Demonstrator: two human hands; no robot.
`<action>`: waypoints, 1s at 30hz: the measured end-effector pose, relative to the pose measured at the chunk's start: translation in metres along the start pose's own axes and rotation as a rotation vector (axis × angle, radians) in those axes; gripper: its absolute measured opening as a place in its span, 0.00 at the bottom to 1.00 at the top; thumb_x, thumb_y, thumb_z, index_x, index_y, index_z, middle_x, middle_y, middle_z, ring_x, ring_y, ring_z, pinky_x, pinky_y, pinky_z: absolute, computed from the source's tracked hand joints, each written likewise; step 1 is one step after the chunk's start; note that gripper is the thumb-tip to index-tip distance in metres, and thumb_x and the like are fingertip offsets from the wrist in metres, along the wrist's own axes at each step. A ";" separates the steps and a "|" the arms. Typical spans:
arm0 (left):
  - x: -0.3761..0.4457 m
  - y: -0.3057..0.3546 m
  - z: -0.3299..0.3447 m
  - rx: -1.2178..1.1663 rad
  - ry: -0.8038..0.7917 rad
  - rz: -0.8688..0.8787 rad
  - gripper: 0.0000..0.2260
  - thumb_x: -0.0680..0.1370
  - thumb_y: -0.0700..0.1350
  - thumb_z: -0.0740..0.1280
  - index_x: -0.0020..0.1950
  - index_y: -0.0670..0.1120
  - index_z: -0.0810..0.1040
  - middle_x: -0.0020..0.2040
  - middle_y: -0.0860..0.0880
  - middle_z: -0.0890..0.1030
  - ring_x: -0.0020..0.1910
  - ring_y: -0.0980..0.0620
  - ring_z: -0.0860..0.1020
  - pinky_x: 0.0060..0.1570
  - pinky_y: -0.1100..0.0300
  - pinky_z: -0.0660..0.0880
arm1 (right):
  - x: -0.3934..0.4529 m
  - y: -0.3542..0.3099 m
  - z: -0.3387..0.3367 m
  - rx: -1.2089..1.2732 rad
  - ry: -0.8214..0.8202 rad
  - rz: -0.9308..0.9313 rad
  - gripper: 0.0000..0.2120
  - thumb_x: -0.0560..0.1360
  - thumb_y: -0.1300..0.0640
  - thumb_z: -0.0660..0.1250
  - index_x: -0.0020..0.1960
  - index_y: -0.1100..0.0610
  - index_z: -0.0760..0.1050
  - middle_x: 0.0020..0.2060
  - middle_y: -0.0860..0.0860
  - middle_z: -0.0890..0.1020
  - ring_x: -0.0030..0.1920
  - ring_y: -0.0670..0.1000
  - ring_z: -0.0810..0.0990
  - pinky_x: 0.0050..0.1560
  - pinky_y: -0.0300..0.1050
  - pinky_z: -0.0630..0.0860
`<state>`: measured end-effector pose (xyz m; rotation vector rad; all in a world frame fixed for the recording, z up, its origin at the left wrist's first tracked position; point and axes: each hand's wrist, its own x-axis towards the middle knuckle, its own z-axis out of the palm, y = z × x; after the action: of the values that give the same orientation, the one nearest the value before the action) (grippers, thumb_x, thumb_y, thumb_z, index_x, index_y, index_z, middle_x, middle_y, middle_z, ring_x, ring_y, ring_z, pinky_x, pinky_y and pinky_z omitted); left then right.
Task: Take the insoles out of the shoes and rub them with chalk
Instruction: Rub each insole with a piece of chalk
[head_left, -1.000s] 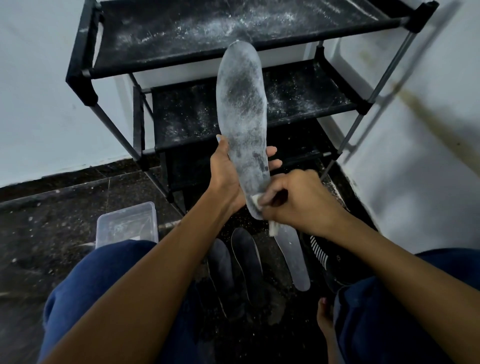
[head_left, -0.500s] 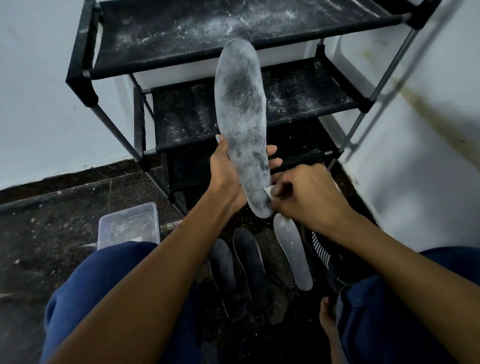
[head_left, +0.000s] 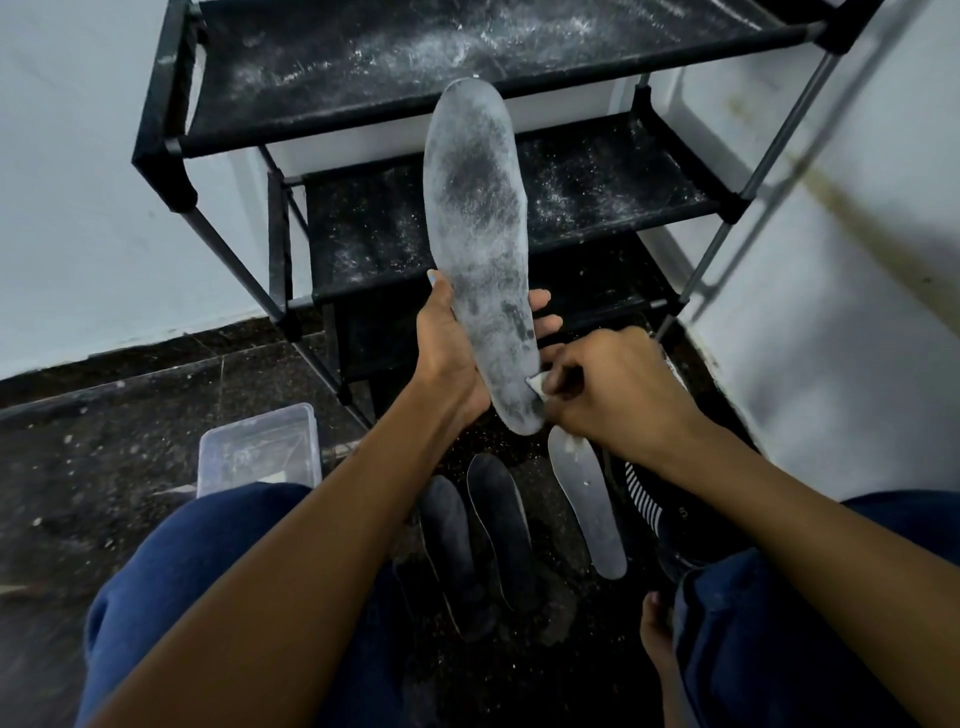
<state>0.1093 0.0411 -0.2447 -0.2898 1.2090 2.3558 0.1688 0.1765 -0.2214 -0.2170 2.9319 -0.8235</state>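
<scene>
Right now the left hand (head_left: 452, 353) has a closed grip around the lower half of the long grey insole, dusted white with chalk (head_left: 480, 244), holding it upright in front of the black metal-and-fabric shoe rack (head_left: 363, 130). The right hand (head_left: 613, 389) is pinched shut on a small white piece of chalk (head_left: 535, 384), pressed against the insole's heel edge.

Risk one: the chalk stub is tiny and sits right at the rim, so a hard stroke could skid it off the edge and out of the fingers. Risk two: the insole looks thin and floppy, gripped only low down, so pressure higher up may bend it away and leave the dark centre patch uncovered.

Down on the dark speckled floor (head_left: 104, 467), two dark insoles (head_left: 483, 535) and a pale chalked insole (head_left: 587, 504) lie between the knees, beside a black striped shoe (head_left: 649, 509); falling dust or a dropped piece would land on them. A clear plastic box (head_left: 260, 447) sits to the left.
</scene>
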 end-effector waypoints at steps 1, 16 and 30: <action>0.000 0.000 0.000 0.004 0.003 0.000 0.34 0.79 0.65 0.40 0.54 0.41 0.75 0.41 0.41 0.85 0.38 0.44 0.84 0.33 0.52 0.80 | 0.000 -0.001 0.000 0.013 -0.024 -0.018 0.02 0.64 0.56 0.74 0.36 0.52 0.81 0.36 0.44 0.83 0.38 0.42 0.80 0.47 0.38 0.78; 0.001 0.002 0.001 -0.015 0.004 0.000 0.34 0.79 0.64 0.39 0.56 0.40 0.73 0.40 0.41 0.84 0.37 0.43 0.83 0.35 0.51 0.81 | 0.000 0.002 -0.017 0.624 -0.275 -0.041 0.05 0.64 0.64 0.75 0.39 0.56 0.84 0.34 0.48 0.84 0.36 0.46 0.82 0.39 0.33 0.77; -0.001 0.004 0.001 -0.026 0.010 -0.026 0.34 0.79 0.65 0.40 0.59 0.40 0.73 0.42 0.40 0.84 0.41 0.41 0.83 0.42 0.48 0.81 | 0.001 0.007 0.004 0.097 0.144 -0.139 0.06 0.67 0.60 0.73 0.44 0.57 0.82 0.42 0.52 0.83 0.41 0.49 0.80 0.45 0.39 0.75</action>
<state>0.1087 0.0397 -0.2405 -0.3241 1.1732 2.3520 0.1675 0.1799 -0.2288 -0.3723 3.0266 -1.0403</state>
